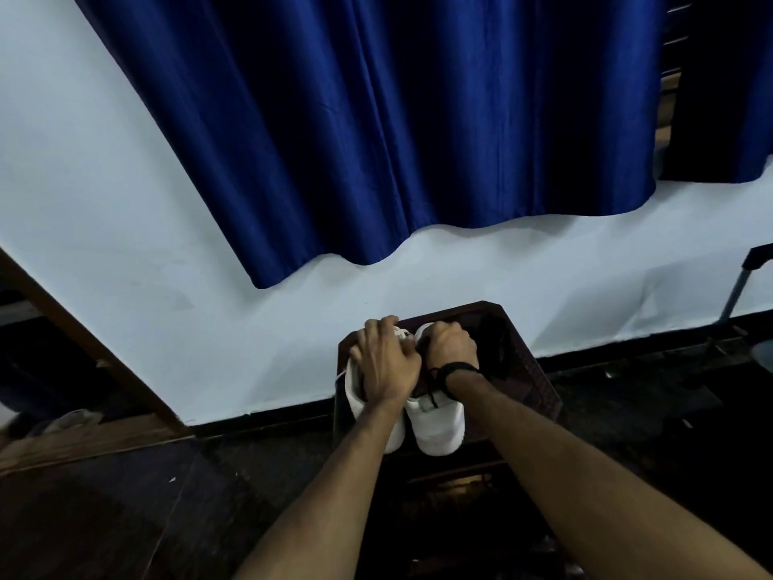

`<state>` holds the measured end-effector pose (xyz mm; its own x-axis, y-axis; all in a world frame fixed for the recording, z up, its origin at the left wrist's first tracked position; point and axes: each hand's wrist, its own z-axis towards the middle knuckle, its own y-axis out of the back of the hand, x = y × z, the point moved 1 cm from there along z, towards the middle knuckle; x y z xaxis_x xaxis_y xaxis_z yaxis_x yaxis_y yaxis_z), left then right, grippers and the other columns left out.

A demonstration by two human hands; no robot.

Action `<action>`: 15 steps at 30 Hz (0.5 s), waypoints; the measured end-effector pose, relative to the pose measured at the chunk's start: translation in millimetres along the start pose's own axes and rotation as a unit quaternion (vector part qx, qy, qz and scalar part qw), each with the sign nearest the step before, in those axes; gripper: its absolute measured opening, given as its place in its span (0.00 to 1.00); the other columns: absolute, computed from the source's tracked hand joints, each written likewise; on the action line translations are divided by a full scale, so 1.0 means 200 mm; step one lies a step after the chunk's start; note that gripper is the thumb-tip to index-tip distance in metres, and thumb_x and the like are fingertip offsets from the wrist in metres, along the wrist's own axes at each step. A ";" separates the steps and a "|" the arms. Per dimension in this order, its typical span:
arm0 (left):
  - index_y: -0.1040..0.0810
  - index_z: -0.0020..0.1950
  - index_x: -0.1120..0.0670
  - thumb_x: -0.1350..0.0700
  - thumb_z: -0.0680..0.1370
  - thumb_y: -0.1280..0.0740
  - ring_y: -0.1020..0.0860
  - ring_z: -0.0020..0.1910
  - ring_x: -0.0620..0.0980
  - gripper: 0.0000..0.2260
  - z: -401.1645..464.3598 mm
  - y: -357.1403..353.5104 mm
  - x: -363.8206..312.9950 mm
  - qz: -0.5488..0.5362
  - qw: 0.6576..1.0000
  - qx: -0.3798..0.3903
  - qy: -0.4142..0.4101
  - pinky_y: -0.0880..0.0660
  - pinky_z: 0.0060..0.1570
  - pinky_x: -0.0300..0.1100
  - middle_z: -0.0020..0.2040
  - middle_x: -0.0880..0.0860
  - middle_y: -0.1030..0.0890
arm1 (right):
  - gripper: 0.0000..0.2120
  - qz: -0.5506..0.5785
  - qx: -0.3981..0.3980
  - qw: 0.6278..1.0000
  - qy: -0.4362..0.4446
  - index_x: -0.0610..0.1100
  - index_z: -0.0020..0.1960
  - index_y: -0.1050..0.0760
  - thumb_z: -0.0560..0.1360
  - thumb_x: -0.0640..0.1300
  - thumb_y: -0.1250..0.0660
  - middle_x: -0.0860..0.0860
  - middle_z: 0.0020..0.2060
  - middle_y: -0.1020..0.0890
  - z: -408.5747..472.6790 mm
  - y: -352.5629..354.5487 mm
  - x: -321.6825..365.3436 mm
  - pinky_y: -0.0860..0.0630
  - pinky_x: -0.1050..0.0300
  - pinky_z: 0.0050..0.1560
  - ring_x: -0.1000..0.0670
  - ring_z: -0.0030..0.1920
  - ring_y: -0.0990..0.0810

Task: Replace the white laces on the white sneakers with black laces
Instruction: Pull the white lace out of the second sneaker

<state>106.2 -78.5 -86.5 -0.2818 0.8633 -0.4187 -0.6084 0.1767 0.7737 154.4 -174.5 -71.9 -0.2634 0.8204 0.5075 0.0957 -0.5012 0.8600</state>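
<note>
Gripping: left hand (387,362) curls over left sneaker (355,395); right hand (449,345) clenches on right sneaker (437,427).
Place: both atop dark stool (531,370).
Handling: probably light, soft uppers; black lace (433,395) limp, best pinched at its tip.

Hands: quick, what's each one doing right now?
Left hand: fingers curled over the left sneaker, gripping it.
Right hand: curled on the right sneaker, near its black lace.

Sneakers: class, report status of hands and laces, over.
Both hands on the white sneakers, atop a dark stool. Left hand covers left shoe; right hand curled over right. Black lace trailing on right shoe. Nothing obstructing.
</note>
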 end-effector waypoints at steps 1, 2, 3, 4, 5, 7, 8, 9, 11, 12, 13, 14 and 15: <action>0.24 0.60 0.50 0.57 0.72 0.34 0.29 0.61 0.55 0.17 0.00 -0.01 0.00 0.009 1.000 -0.001 -0.011 0.35 0.61 0.53 0.57 0.52 0.24 | 0.15 -0.002 0.002 1.000 0.007 0.42 0.61 0.25 0.80 0.45 0.44 0.41 0.59 0.23 0.00 -0.01 0.00 0.27 0.49 0.56 0.40 0.59 0.23; 0.24 0.59 0.50 0.57 0.72 0.34 0.29 0.60 0.55 0.16 -0.01 -0.01 -0.01 0.015 1.000 -0.003 -0.017 0.34 0.60 0.53 0.56 0.51 0.23 | 0.14 -0.001 0.005 1.000 0.010 0.45 0.59 0.23 0.79 0.47 0.43 0.42 0.57 0.22 0.01 -0.02 0.00 0.26 0.50 0.53 0.40 0.57 0.22; 0.24 0.58 0.50 0.58 0.72 0.34 0.28 0.59 0.55 0.15 -0.01 -0.01 0.00 0.021 1.000 -0.005 -0.017 0.34 0.59 0.52 0.55 0.51 0.23 | 0.12 0.015 0.006 1.000 0.008 0.47 0.56 0.22 0.78 0.48 0.41 0.43 0.54 0.20 0.02 -0.02 0.00 0.25 0.51 0.50 0.41 0.54 0.21; 0.24 0.57 0.50 0.58 0.72 0.34 0.28 0.58 0.55 0.13 -0.01 0.00 0.00 0.026 1.000 -0.008 -0.015 0.33 0.58 0.52 0.54 0.51 0.23 | 0.10 0.058 0.003 0.998 -0.006 0.48 0.53 0.23 0.77 0.49 0.40 0.45 0.51 0.19 0.03 -0.02 0.01 0.26 0.52 0.48 0.41 0.51 0.21; 0.23 0.56 0.50 0.58 0.72 0.34 0.27 0.57 0.55 0.12 -0.01 0.00 0.00 0.034 0.999 -0.012 -0.014 0.33 0.57 0.53 0.53 0.51 0.23 | 0.08 0.126 -0.005 0.992 -0.026 0.48 0.51 0.24 0.76 0.49 0.39 0.45 0.48 0.20 0.04 -0.02 0.00 0.26 0.53 0.46 0.41 0.49 0.21; 0.23 0.55 0.50 0.58 0.73 0.33 0.27 0.55 0.56 0.11 -0.01 -0.01 0.00 0.055 0.998 -0.019 -0.023 0.32 0.54 0.53 0.52 0.52 0.23 | 0.05 0.286 -0.047 0.956 -0.055 0.47 0.48 0.27 0.76 0.46 0.41 0.44 0.44 0.18 0.07 0.02 -0.01 0.24 0.52 0.46 0.42 0.45 0.20; 0.23 0.55 0.49 0.57 0.73 0.33 0.27 0.54 0.56 0.11 -0.01 -0.02 0.00 0.067 0.997 -0.023 -0.030 0.32 0.54 0.53 0.51 0.52 0.24 | 0.04 0.360 -0.070 0.929 -0.059 0.47 0.47 0.29 0.78 0.45 0.42 0.45 0.41 0.17 0.08 0.06 -0.02 0.22 0.51 0.45 0.42 0.42 0.18; 0.22 0.55 0.49 0.56 0.73 0.32 0.27 0.54 0.56 0.11 -0.01 -0.03 -0.01 0.077 0.996 -0.024 -0.035 0.33 0.53 0.52 0.51 0.51 0.24 | 0.05 0.427 -0.088 0.898 -0.059 0.47 0.46 0.30 0.80 0.44 0.43 0.47 0.38 0.17 0.09 0.10 -0.03 0.22 0.52 0.43 0.44 0.37 0.18; 0.21 0.55 0.47 0.54 0.73 0.32 0.27 0.54 0.56 0.11 -0.01 -0.03 -0.01 0.088 0.995 -0.018 -0.050 0.35 0.53 0.52 0.51 0.51 0.24 | 0.07 0.526 -0.092 0.845 -0.036 0.45 0.44 0.32 0.81 0.41 0.44 0.49 0.34 0.20 0.11 0.20 -0.03 0.22 0.54 0.37 0.48 0.30 0.22; 0.21 0.57 0.47 0.52 0.73 0.32 0.27 0.55 0.56 0.12 -0.01 -0.04 -0.02 0.092 0.994 -0.007 -0.059 0.36 0.53 0.52 0.52 0.51 0.25 | 0.08 0.546 -0.084 0.833 -0.006 0.45 0.44 0.31 0.81 0.40 0.45 0.49 0.33 0.21 0.11 0.26 -0.03 0.24 0.54 0.36 0.49 0.29 0.23; 0.22 0.59 0.46 0.50 0.74 0.32 0.28 0.56 0.56 0.13 -0.01 -0.04 -0.02 0.099 0.993 0.010 -0.066 0.37 0.54 0.52 0.53 0.51 0.25 | 0.09 0.558 -0.071 0.826 0.035 0.44 0.43 0.31 0.81 0.39 0.44 0.48 0.33 0.22 0.10 0.32 -0.01 0.25 0.55 0.36 0.49 0.30 0.25; 0.22 0.60 0.45 0.48 0.75 0.32 0.29 0.58 0.55 0.14 0.00 -0.05 -0.02 0.104 0.992 0.026 -0.069 0.37 0.56 0.52 0.54 0.51 0.25 | 0.09 0.567 -0.055 0.818 0.077 0.43 0.43 0.31 0.81 0.38 0.44 0.48 0.33 0.23 0.10 0.36 0.00 0.26 0.56 0.35 0.49 0.30 0.25; 0.22 0.61 0.45 0.46 0.77 0.34 0.30 0.58 0.55 0.14 0.00 -0.05 -0.02 0.109 0.991 0.037 -0.073 0.37 0.57 0.52 0.55 0.51 0.25 | 0.09 0.582 -0.033 0.804 0.117 0.43 0.43 0.31 0.82 0.37 0.44 0.48 0.33 0.23 0.09 0.40 0.02 0.28 0.58 0.35 0.50 0.29 0.26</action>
<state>113.8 -83.8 -91.6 -0.2871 0.9430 -0.1683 -0.4872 0.0075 0.8732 178.5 -206.9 0.0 -0.2062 -0.2862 0.9357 0.3591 -0.9117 -0.1997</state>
